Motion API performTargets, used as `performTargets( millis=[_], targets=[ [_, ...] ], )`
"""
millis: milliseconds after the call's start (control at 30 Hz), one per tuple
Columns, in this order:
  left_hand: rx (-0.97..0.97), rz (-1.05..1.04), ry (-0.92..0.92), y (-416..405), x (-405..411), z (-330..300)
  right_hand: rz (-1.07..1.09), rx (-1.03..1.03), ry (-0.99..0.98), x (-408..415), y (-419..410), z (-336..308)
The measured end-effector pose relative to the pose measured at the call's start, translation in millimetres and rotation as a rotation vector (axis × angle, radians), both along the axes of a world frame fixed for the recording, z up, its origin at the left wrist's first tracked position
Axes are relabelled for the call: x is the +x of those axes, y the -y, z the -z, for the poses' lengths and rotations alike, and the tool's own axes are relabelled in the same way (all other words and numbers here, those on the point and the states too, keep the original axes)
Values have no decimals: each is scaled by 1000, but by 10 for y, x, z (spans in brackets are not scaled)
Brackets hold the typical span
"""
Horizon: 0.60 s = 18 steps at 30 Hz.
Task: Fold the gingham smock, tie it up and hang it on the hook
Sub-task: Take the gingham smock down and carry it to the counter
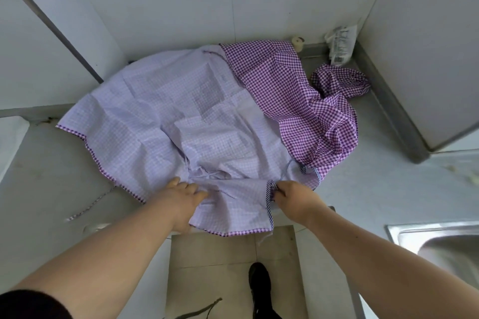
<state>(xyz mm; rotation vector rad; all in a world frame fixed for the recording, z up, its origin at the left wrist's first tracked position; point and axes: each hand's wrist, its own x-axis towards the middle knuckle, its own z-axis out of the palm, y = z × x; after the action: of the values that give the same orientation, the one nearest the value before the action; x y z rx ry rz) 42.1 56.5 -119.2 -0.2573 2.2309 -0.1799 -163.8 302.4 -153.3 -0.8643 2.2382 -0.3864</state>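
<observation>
A person is leaning over a grey bench (51,179), both bare forearms reaching toward a gingham smock (166,111) that is lying spread across the bench from its back edge to its front edge, with one flap hanging over the front. Most of the cloth is showing its pale lilac inner face; the darker purple check is lying bunched toward the back right corner, one sleeve (339,80) trailing off beside a wall. The left hand (181,197) is gripping a fold of the pale cloth near the front edge, fingers curled into it. The right hand (293,195) is pinching the striped hem just beside a thin tie cord (286,168). A white packet (340,45) is leaning in the back right corner, and a steel sink (438,241) is sitting at the bench's right end. A dark shoe (259,280) is standing on the tiled floor below.
</observation>
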Motion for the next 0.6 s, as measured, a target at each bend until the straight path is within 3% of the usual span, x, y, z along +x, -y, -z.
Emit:
performTargets(
  millis=[133,233,333,467,600],
  targets=[
    [34,6,-129,-14,-231,-96,-65,-28,-15,-61,-111,-36],
    [124,-246,-234,71,-509,-253,-223,36,-110,-102,-195,-115],
    [174,-500,-549,230,-917,-530,-322,117,-156,-164,-284,-185],
    [196,-557,-936,156,-1554,-890,-234,162,-123,-277,-495,-133],
    [162,-441,-997,-19,-1882,-833,84,78,-59,-412,-698,-39]
  ],
)
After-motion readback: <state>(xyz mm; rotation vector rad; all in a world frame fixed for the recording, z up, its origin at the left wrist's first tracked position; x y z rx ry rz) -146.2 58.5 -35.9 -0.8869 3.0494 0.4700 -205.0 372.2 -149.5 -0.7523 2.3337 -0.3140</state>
